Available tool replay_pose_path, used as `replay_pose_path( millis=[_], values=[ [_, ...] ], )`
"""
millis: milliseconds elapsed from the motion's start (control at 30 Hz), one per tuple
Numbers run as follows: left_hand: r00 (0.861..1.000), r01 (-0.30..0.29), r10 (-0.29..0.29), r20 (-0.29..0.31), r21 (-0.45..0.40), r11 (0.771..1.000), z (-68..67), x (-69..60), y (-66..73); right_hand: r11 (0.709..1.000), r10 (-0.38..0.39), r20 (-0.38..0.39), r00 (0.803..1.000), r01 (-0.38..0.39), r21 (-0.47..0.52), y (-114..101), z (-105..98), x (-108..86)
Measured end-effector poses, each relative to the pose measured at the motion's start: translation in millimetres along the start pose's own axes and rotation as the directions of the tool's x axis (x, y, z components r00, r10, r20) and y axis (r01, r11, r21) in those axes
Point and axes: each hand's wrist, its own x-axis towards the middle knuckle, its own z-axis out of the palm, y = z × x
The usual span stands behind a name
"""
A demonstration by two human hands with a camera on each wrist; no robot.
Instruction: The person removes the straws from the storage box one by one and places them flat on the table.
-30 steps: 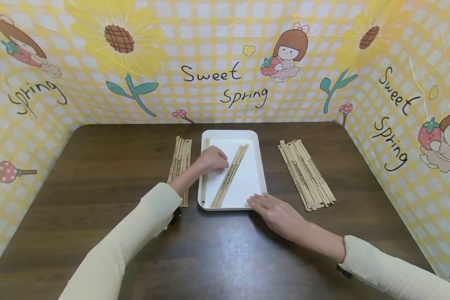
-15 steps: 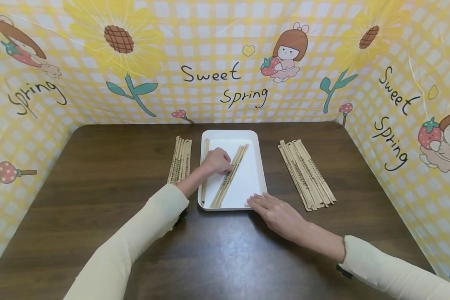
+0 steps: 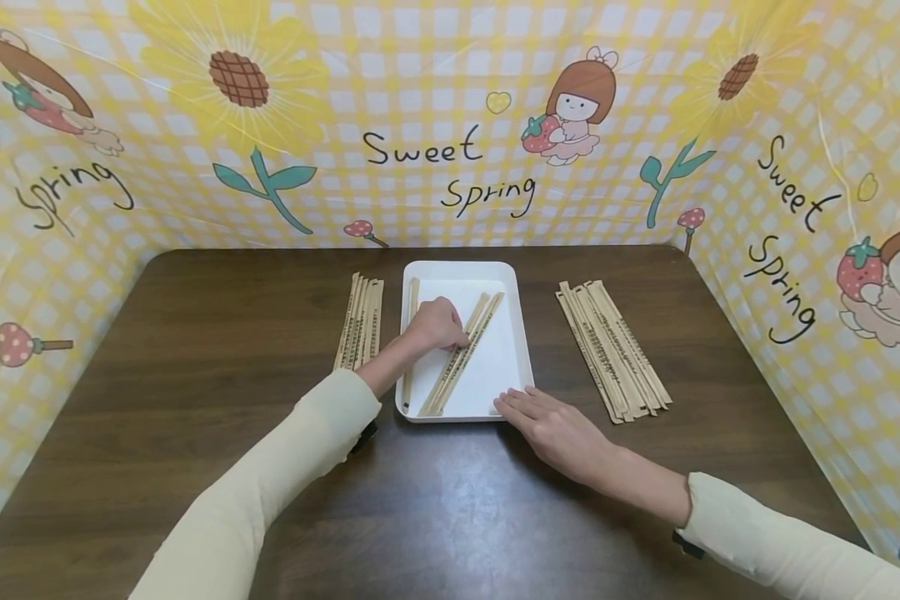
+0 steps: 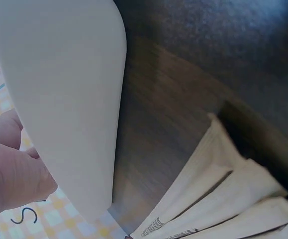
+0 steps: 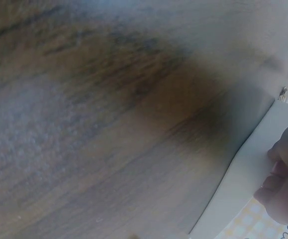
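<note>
A white tray (image 3: 527, 350) stands in the middle of the brown table. Inside it, one paper-wrapped straw (image 3: 408, 379) lies along the left wall, and a few more wrapped straws (image 3: 442, 387) run diagonally, one now a little apart from the others at the far end. My left hand (image 3: 437, 323) reaches over the tray, its bent fingers pinching at the middle of a diagonal straw; the fingertips are partly hidden. The left wrist view shows this hand (image 4: 14, 172) behind the tray's outer wall (image 4: 69, 99). My right hand (image 3: 551, 425) rests with fairly straight fingers on the tray's near right corner.
To the left of the tray lies a bundle of wrapped straws (image 3: 360, 321), partly covered by the left forearm. A wider bundle of straws (image 3: 613, 350) lies to the right. Patterned yellow check cloth (image 3: 420, 100) encloses the table at the back and sides.
My left hand has moved slightly right onto the diagonal straws. One straw has shifted right, and a gap has opened between it and its neighbours. My right hand has stayed in place.
</note>
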Motion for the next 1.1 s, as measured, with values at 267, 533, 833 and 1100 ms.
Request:
replay_pose_path(
  millis=[267, 533, 833, 1100],
  values=[
    [1.000, -0.019, 0.019, 0.007, 0.070, 0.997, 2.1, 2.0, -0.1, 1.000, 0.004, 0.008, 1.000, -0.004, 0.001, -1.4, -1.9, 0.2],
    [0.999, -0.034, 0.033, 0.010, 0.150, 0.988, 5.6, 0.2, 3.7, 1.000, 0.001, 0.000, 1.000, -0.001, -0.006, -1.4, -0.4, -0.4],
    [1.000, 0.021, -0.021, -0.003, 0.142, 0.990, 1.4, 0.1, 2.2, 1.000, 0.003, 0.010, 1.000, -0.003, 0.003, -1.2, -1.4, 1.2],
    [0.998, 0.051, -0.052, -0.025, -0.036, 0.998, -18.9, -2.4, -3.0, 1.000, -0.003, 0.007, 1.000, 0.003, 0.000, -1.0, -1.8, 1.1]
  ],
)
